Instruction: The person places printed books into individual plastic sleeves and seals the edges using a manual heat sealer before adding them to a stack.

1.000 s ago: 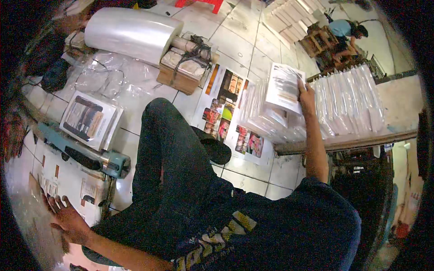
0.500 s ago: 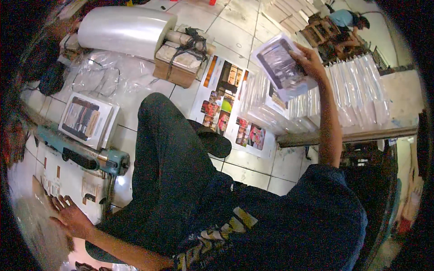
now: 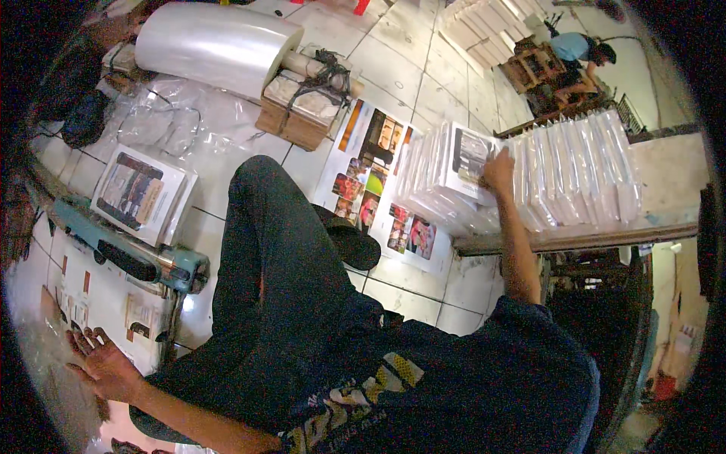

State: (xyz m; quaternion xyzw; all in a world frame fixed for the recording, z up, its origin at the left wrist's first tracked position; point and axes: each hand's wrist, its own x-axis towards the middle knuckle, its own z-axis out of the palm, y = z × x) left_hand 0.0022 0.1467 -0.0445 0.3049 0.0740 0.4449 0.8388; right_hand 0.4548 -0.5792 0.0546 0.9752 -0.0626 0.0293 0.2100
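Observation:
My right hand [image 3: 497, 172] grips the edge of a plastic-wrapped book [image 3: 463, 163] with a dark picture on its white cover. This book leans against a row of similar wrapped books [image 3: 571, 170] standing on a low wooden ledge at the right. At the lower left, my left hand [image 3: 107, 369] has its fingers spread, palm partly up, and holds nothing. It is beside clear plastic film [image 3: 45, 378]. A blue-green bar sealer [image 3: 128, 246] lies just beyond that hand, and a small stack of books [image 3: 140, 195] with the same cover rests behind the sealer.
A large roll of clear film [image 3: 215, 45] lies at the back left, beside a tied bundle [image 3: 299, 106]. Printed sheets [image 3: 370, 163] lie on the tiled floor ahead of my knee. Another person [image 3: 578, 57] crouches at the far right near more stacks [image 3: 484, 30].
My right hand has lowered the wrapped book from above the row down against the other wrapped books. My left hand has shifted slightly left and stays spread.

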